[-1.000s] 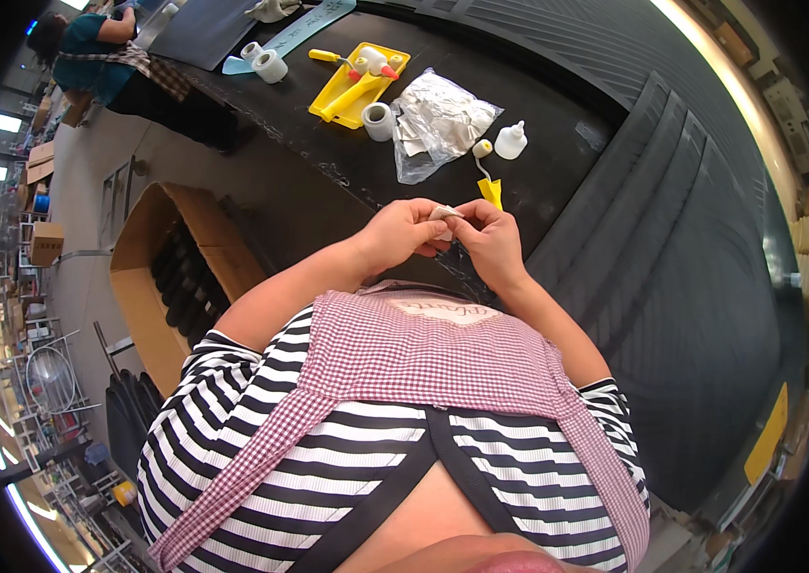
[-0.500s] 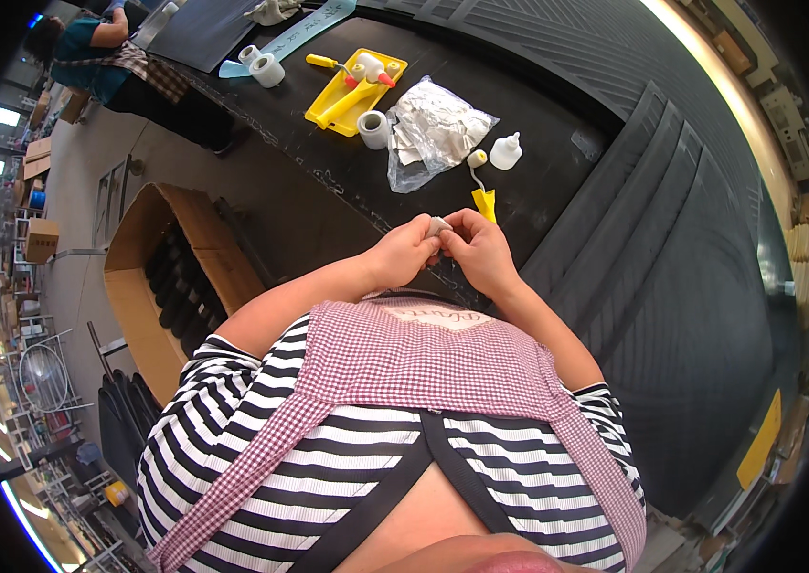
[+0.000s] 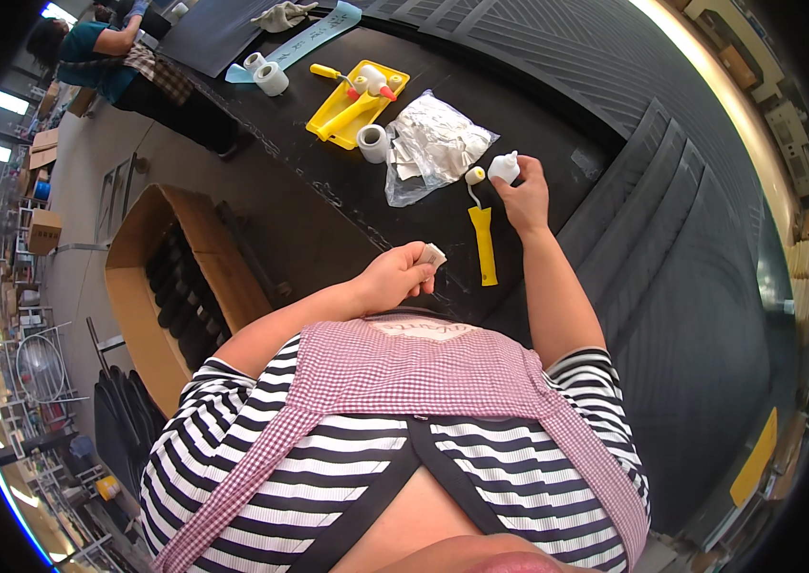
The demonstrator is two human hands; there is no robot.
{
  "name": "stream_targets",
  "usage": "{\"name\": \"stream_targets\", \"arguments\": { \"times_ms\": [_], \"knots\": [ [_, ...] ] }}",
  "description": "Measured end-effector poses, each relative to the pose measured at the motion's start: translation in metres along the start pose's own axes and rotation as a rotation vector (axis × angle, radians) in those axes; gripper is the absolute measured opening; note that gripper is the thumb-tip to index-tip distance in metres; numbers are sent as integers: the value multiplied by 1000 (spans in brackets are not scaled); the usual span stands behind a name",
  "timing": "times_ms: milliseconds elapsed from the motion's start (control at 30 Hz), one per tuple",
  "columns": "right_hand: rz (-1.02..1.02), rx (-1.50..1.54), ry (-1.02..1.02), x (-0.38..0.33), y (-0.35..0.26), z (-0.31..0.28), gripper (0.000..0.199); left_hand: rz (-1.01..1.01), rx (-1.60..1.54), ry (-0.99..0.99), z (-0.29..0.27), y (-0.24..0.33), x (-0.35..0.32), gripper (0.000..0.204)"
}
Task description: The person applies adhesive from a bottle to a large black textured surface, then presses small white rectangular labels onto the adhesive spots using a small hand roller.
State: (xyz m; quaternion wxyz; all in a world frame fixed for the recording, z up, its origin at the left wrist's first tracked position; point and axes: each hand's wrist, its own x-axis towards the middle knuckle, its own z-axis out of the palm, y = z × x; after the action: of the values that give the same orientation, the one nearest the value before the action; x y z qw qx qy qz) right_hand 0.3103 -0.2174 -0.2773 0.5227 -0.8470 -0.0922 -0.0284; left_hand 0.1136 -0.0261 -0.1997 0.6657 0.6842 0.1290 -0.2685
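Note:
My left hand [image 3: 399, 275], closed, pinches a small flat whitish piece [image 3: 434, 255] in front of my apron. Its colour resembles the silvery-white pieces in the clear plastic bag [image 3: 435, 143] on the black table. Farther out, my right hand [image 3: 526, 198] has its thumb and fingers round a small white squeeze bottle [image 3: 503, 169] with a narrow nozzle. Whether the bottle is off the table I cannot tell. Just left of that hand lies a small paint roller with a yellow handle [image 3: 484, 246] and a pale roller head.
A yellow tray [image 3: 331, 137] with rollers and a red-tipped bottle stands beyond the bag, near white rolls [image 3: 372, 143]. Black ribbed sheets [image 3: 643, 210] lie to the right. At left are a cardboard box [image 3: 132, 310] of black rolls and a co-worker [image 3: 127, 67].
My hands have come apart. The right one has reached forward and right and closed round the white bottle; the left keeps the whitish piece. The roller's yellow handle is now uncovered.

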Motion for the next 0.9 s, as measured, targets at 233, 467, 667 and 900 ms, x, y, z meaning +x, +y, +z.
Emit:
{"name": "stream_targets", "arguments": {
  "times_ms": [233, 467, 667, 900],
  "knots": [
    [134, 702, -64, 3, -4, -15, 30, -16, -44, 93, -4, -20, -25, 10],
    [85, 1063, -52, -29, -65, -75, 35, 2, -79, 67, 5, -17, -42, 10],
    [71, 1123, 10, -76, -79, -89, 34, 52, -34, 14, 7, -27, -70, 8],
    [-1, 1673, -35, -141, -16, -110, 39, 76, -58, -132, 1, -107, -70, 8]
  ]
}}
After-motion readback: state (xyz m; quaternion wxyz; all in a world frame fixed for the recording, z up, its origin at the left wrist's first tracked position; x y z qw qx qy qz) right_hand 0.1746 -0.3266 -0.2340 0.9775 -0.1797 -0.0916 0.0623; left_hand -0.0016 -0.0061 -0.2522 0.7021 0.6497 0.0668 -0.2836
